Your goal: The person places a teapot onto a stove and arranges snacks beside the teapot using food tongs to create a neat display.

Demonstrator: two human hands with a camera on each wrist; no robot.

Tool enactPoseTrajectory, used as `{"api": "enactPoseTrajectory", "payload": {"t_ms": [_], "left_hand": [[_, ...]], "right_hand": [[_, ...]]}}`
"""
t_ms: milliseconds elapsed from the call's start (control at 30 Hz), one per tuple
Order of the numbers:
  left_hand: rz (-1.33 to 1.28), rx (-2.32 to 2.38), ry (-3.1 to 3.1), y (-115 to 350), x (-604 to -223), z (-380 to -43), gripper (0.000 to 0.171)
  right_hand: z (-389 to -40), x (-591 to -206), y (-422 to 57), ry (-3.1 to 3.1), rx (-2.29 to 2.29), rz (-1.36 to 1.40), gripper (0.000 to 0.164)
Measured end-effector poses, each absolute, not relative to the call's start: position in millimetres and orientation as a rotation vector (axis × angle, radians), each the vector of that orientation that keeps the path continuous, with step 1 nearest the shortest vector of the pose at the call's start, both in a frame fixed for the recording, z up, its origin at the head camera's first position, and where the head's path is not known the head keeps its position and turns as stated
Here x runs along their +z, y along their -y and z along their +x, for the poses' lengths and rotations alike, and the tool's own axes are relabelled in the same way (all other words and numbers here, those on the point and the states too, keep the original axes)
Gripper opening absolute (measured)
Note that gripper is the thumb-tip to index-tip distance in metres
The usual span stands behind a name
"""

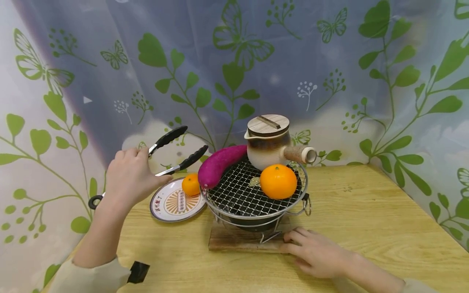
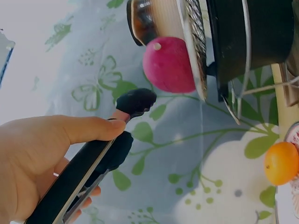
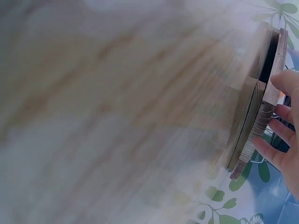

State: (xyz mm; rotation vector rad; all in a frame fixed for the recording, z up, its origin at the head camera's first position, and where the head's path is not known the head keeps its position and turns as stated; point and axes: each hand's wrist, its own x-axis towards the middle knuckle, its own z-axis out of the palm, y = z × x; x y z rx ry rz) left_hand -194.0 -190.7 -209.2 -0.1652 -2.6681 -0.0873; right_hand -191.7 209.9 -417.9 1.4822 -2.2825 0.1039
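My left hand (image 1: pixel 128 176) grips a pair of tongs (image 1: pixel 170 137), raised left of the grill. The two black tips point right and stand apart, with nothing between them. Closest to them is a purple sweet potato (image 1: pixel 218 165), lying on the left of the round wire grill rack (image 1: pixel 238 183); the left wrist view shows its rounded end beyond the tongs (image 2: pixel 135 101). At the near right, my right hand (image 1: pixel 316 250) touches the front right corner of the wooden board (image 1: pixel 234 242) under the grill, its fingers loosely bent.
A lidded clay teapot (image 1: pixel 264 148) stands at the back of the rack, side handle facing right. In front of it sits a large orange (image 1: pixel 278 182). Left of the grill, a patterned plate (image 1: pixel 165 209) carries a small orange (image 1: pixel 191 184). A leafy curtain (image 1: pixel 300 49) hangs behind the table.
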Motion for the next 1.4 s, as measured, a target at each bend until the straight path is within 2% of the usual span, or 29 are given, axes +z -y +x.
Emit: {"api": "enactPoseTrajectory", "payload": {"t_ms": [167, 533, 700, 1267, 1400], "left_hand": [[-0.091, -0.115, 2.711, 201, -215, -201, 0.077], [0.02, -0.115, 2.857, 225, -246, -228, 0.085], [0.056, -0.114, 2.906, 230, -257, -233, 0.078], [0.075, -0.141, 3.005, 235, -289, -246, 0.078], [0.055, -0.115, 3.012, 237, -294, -248, 0.069]], "right_hand": [[-192, -417, -211, 2.263, 0.12, 1.494, 0.049], [-193, -418, -211, 2.261, 0.064, 1.487, 0.049], [-193, -416, -211, 2.269, 0.078, 1.499, 0.049], [-193, -411, -209, 2.286, 0.067, 1.511, 0.043], [-193, -411, -209, 2.266, 0.055, 1.51, 0.044]]}}
